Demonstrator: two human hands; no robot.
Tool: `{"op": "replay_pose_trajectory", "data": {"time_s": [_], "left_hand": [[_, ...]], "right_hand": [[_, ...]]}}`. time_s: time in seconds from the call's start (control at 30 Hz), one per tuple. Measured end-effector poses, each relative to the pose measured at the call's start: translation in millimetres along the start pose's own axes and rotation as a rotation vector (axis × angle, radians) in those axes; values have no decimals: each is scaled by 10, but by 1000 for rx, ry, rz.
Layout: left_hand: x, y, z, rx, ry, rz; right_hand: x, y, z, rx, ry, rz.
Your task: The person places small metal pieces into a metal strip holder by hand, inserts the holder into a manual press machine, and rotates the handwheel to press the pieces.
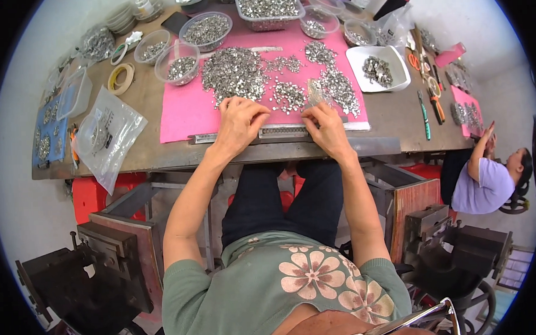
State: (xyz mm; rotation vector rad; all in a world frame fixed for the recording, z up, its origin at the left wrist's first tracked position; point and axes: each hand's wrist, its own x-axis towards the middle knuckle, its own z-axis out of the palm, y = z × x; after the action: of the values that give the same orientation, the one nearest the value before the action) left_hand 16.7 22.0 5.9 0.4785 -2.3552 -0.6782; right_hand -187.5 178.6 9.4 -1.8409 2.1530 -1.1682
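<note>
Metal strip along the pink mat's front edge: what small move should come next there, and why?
Perhaps lower the left hand toward the metal strip: the hand is close by, and loose metal pieces lie just beyond. Whether it holds a piece is too small to tell.

The head fisheye looks down past the green shirt; left hand and right hand lie close, above mid-view.

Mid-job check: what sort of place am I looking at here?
Probably a small metal-parts workshop: heaps of small silvery pieces lie on a pink mat across the workbench, and dark metal machinery stands below, at either side.
</note>
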Motion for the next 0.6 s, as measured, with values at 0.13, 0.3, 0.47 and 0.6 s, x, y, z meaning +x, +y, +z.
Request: {"op": "replay_pose_trajectory", "data": {"time_s": [0.13, 0.3, 0.47, 0.6], "left_hand": [[88, 34, 114, 73, -3, -81], [192, -6, 200, 192, -18, 63], [200, -64, 233, 206, -37, 79], [221, -85, 243, 209, -35, 64]], "right_hand": [[100, -64, 129, -59, 13, -88], [135, -94, 300, -175, 65, -47], [112, -112, 352, -178, 55, 1], [155, -105, 349, -168, 60, -5]]}}
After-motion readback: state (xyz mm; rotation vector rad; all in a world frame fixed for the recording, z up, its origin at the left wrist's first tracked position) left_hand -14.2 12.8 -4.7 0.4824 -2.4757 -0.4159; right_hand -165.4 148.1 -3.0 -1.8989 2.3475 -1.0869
